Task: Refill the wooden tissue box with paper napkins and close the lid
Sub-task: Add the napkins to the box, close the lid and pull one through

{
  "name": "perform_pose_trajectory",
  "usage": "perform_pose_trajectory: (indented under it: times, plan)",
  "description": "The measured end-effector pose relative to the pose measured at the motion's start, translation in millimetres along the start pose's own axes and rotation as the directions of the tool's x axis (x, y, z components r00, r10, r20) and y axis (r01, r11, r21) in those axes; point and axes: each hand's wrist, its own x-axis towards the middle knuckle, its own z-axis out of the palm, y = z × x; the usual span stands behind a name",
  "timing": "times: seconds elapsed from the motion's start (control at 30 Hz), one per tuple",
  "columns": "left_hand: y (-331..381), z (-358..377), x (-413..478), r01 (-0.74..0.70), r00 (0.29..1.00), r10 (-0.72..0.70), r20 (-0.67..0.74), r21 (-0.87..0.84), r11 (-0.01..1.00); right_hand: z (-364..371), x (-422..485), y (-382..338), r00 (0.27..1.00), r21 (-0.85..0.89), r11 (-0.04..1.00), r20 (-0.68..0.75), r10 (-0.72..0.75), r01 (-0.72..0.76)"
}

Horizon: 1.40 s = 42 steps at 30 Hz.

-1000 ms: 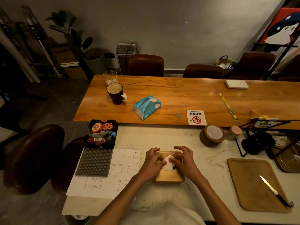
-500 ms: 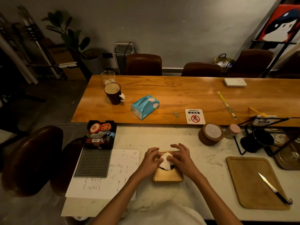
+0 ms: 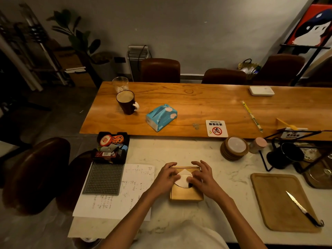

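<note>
The wooden tissue box [image 3: 186,194] sits on the white marble counter in front of me, its lid on top. A white napkin [image 3: 183,178] pokes up through the oval hole in the lid. My left hand [image 3: 164,178] rests on the box's left side with fingertips touching the napkin. My right hand [image 3: 202,177] lies over the right side, its fingertips pinching the napkin at the hole. A blue pack of paper napkins [image 3: 161,116] lies on the wooden table beyond.
A sheet of written paper [image 3: 125,193] and a grey mat [image 3: 103,178] lie to the left, below a black tray of small items [image 3: 111,147]. Stacked coasters [image 3: 234,148] stand at right. A knife [image 3: 303,209] rests on a wooden cutting board [image 3: 276,200]. A dark mug [image 3: 126,101] stands on the wooden table.
Both hands stay on the box. The napkin tip stands a little higher out of the hole than one second ago.
</note>
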Motion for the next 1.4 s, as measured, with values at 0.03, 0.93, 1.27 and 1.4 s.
perform_pose_trajectory:
  times: [0.03,0.93,1.27,1.4]
  plan:
    - [0,0,-1,-0.002,1.0,0.002,0.001,0.011,1.0,2,-1,1,1.0,-0.001,1.0,0.002,0.002,-0.002]
    - [-1,-2,-11,-0.058,0.998,0.058,0.011,-0.01,0.998,9,-7,8,0.995,0.115,0.992,-0.077,0.057,-0.048]
    - [1,-5,-14,-0.058,0.997,0.058,0.042,-0.016,0.998,8,-9,5,0.994,0.114,0.992,-0.085,0.061,-0.052]
    - [5,-5,-17,-0.012,0.998,0.015,0.053,-0.062,0.998,9,-11,3,0.991,0.138,0.987,-0.092,0.093,-0.08]
